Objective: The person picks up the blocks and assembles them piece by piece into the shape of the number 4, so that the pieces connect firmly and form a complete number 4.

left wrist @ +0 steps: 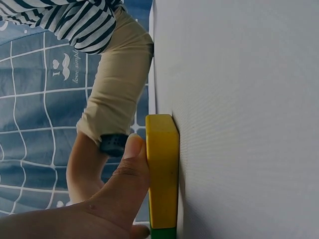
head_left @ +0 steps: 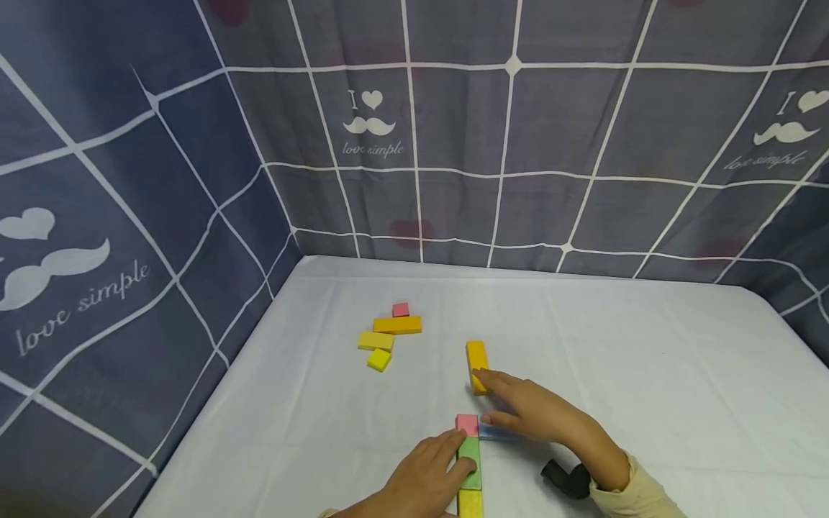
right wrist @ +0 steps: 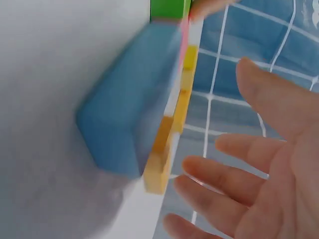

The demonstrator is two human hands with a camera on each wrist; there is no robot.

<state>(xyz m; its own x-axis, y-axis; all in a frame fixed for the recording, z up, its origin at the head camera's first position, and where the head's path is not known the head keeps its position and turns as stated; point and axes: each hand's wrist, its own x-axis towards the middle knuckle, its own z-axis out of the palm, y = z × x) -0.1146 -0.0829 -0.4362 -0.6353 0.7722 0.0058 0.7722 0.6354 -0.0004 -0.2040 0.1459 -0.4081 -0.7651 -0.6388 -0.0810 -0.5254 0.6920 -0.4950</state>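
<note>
A row of blocks lies at the near middle of the table: a pink cube (head_left: 467, 424), a green block (head_left: 469, 451) and a yellow block (head_left: 470, 503). My left hand (head_left: 417, 478) rests on this row, fingertips at the pink and green blocks. In the left wrist view, the thumb lies along the yellow block (left wrist: 163, 174). A blue block (right wrist: 124, 104) extends rightward from the pink cube, partly hidden in the head view. Above it hovers my right hand (head_left: 540, 410), fingers spread and holding nothing, close to an orange block (head_left: 477, 360).
Farther left lie a pink cube (head_left: 400, 309), an orange block (head_left: 397, 325), a yellow block (head_left: 376, 341) and a yellow cube (head_left: 379, 360). A white cloth (head_left: 615, 331) covers the table. Checked curtains (head_left: 453, 129) stand behind and left.
</note>
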